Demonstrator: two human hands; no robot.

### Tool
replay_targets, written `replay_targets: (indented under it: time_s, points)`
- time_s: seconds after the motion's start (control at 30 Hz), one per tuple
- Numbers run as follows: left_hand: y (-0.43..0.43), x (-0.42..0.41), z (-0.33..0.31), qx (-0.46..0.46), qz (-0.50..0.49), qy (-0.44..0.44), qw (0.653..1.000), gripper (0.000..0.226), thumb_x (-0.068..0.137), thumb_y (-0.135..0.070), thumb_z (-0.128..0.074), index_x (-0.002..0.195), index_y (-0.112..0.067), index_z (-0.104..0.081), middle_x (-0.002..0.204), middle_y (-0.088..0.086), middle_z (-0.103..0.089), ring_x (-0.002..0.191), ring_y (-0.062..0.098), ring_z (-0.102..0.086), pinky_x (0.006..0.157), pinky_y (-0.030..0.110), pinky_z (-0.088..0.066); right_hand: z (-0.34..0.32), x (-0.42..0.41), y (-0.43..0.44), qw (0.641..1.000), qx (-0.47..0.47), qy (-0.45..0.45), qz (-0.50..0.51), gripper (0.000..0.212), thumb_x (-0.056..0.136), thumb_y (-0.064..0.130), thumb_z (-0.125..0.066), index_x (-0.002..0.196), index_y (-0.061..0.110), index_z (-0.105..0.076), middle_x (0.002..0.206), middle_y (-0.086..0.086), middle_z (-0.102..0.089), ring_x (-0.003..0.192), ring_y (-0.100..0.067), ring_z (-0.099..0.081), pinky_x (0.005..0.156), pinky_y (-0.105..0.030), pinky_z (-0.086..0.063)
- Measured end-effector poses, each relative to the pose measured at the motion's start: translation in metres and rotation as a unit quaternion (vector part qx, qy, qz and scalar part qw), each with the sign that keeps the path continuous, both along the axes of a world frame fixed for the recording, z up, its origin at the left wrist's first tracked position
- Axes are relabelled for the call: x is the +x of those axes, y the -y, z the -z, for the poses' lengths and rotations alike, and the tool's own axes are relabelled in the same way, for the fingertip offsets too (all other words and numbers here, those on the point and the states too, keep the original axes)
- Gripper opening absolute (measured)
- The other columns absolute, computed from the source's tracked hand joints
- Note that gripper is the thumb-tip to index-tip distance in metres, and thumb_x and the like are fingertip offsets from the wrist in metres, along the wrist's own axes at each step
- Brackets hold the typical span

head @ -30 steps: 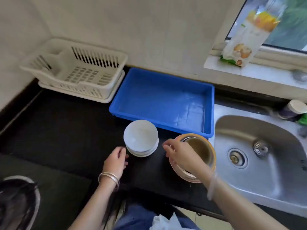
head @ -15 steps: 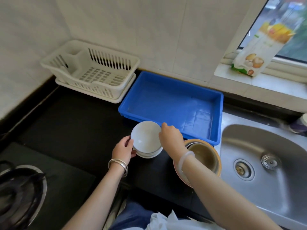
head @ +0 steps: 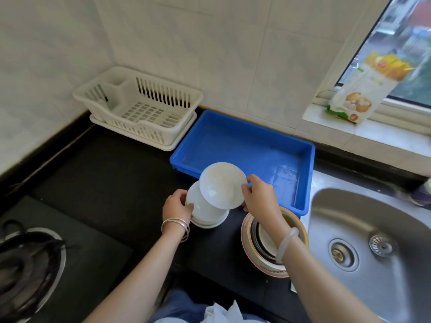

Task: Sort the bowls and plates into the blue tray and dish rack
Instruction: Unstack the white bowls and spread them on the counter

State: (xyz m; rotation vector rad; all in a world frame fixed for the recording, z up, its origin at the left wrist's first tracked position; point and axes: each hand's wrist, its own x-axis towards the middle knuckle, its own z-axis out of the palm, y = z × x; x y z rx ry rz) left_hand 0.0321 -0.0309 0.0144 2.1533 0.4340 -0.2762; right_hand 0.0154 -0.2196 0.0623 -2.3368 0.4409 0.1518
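A white bowl (head: 221, 184) is lifted and tilted above a stack of white bowls (head: 206, 212) on the black counter. My right hand (head: 257, 197) grips the lifted bowl by its right rim. My left hand (head: 177, 206) holds the left side of the stack. The blue tray (head: 240, 122) lies just behind, with nothing in it. The white dish rack (head: 140, 108) stands at the back left. A stack of plates and a metal bowl (head: 263, 257) sits under my right forearm, partly hidden.
A steel sink (head: 373, 241) fills the right side. A gas burner (head: 25, 257) is at the lower left. A food packet (head: 363, 89) leans on the window sill. Tiled walls close off the back and the left.
My right hand moved from the plate stack to the white bowls and lifted the top bowl off, tilting it. My left hand closed on the side of the stack.
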Motion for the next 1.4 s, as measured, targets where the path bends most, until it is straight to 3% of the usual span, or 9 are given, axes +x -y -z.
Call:
replay_targets:
  time_s: [0.13,0.23,0.37,0.5,0.63,0.83,1.03,1.17,1.4]
  points:
    - [0.006,-0.004,-0.006,0.056,-0.005,0.061,0.997,0.025,0.081,-0.006,-0.06,0.101,-0.02,-0.058,0.107,0.002,-0.057,0.088,0.017,-0.059,0.073,0.029,-0.051,0.001,-0.005,0.008,1.0,-0.004,-0.002,0.004,0.011,0.098,0.022,-0.039,0.091,0.019,-0.046,0.069,-0.005,-0.06,0.047,-0.013,-0.059,0.044,-0.018,-0.038]
    - [0.007,-0.005,-0.008,0.051,-0.008,0.069,0.996,0.023,0.081,-0.005,-0.06,0.099,-0.02,-0.058,0.101,0.0,-0.061,0.088,0.016,-0.059,0.072,0.028,-0.051,-0.001,-0.008,0.009,1.0,-0.011,-0.006,0.009,0.011,0.097,0.023,-0.039,0.092,0.019,-0.049,0.06,-0.001,-0.058,0.044,-0.008,-0.056,0.044,-0.016,-0.035]
    - [0.003,-0.002,-0.008,-0.003,-0.025,0.054,0.998,0.02,0.08,-0.004,-0.061,0.093,-0.02,-0.059,0.096,-0.004,-0.059,0.085,0.016,-0.06,0.074,0.037,-0.058,-0.011,-0.006,0.008,1.0,0.002,0.01,0.021,0.014,0.096,0.021,-0.041,0.086,0.018,-0.051,0.055,0.0,-0.059,0.034,-0.004,-0.051,0.043,-0.019,-0.039]
    - [-0.01,0.01,-0.014,-0.099,-0.065,0.012,0.993,0.023,0.078,-0.001,-0.064,0.081,-0.023,-0.058,0.087,-0.008,-0.059,0.075,0.009,-0.056,0.051,0.023,-0.052,-0.031,0.003,0.0,1.0,0.009,0.026,0.015,0.018,0.095,0.021,-0.041,0.089,0.016,-0.057,0.058,-0.003,-0.063,0.036,-0.006,-0.055,0.047,-0.023,-0.046]
    - [-0.034,0.026,-0.031,-0.188,-0.101,-0.001,0.977,0.028,0.076,0.003,-0.065,0.078,-0.025,-0.058,0.084,-0.01,-0.058,0.077,0.009,-0.056,0.045,0.022,-0.051,-0.052,0.021,-0.018,0.999,0.024,0.046,0.005,0.02,0.092,0.018,-0.042,0.086,0.01,-0.061,0.056,-0.006,-0.065,0.035,-0.008,-0.055,0.053,-0.028,-0.054]
    - [-0.104,0.052,-0.043,-0.243,-0.186,0.008,0.952,0.027,0.076,0.004,-0.064,0.082,-0.022,-0.058,0.103,0.001,-0.059,0.096,0.025,-0.059,0.061,0.037,-0.059,-0.068,0.07,-0.068,0.996,0.059,0.051,-0.043,0.018,0.093,0.014,-0.045,0.087,0.009,-0.062,0.055,-0.008,-0.061,0.033,-0.003,-0.05,0.035,-0.01,-0.038]
    - [-0.194,0.074,-0.027,-0.241,-0.298,0.035,0.923,0.028,0.077,0.006,-0.063,0.083,-0.02,-0.057,0.103,0.003,-0.058,0.093,0.026,-0.059,0.052,0.033,-0.055,-0.051,0.141,-0.14,0.99,0.088,-0.006,-0.112,0.017,0.093,0.012,-0.042,0.096,0.008,-0.059,0.058,-0.008,-0.063,0.038,-0.009,-0.056,0.04,-0.013,-0.045]
    - [-0.245,0.094,-0.009,-0.231,-0.368,0.053,0.899,0.029,0.077,0.007,-0.063,0.078,-0.021,-0.056,0.1,0.003,-0.058,0.088,0.025,-0.059,0.048,0.028,-0.052,-0.024,0.193,-0.193,0.982,0.125,-0.053,-0.13,0.015,0.094,0.008,-0.043,0.104,0.009,-0.054,0.062,-0.009,-0.063,0.041,-0.01,-0.06,0.037,-0.013,-0.043]
    - [-0.308,0.141,0.023,-0.229,-0.457,0.066,0.857,0.022,0.078,0.007,-0.062,0.09,-0.011,-0.057,0.104,0.008,-0.059,0.093,0.029,-0.059,0.06,0.034,-0.055,0.035,0.27,-0.281,0.965,0.198,-0.127,-0.116,0.02,0.095,0.008,-0.045,0.113,0.013,-0.049,0.092,-0.013,-0.061,0.069,-0.022,-0.063,0.042,-0.023,-0.052]
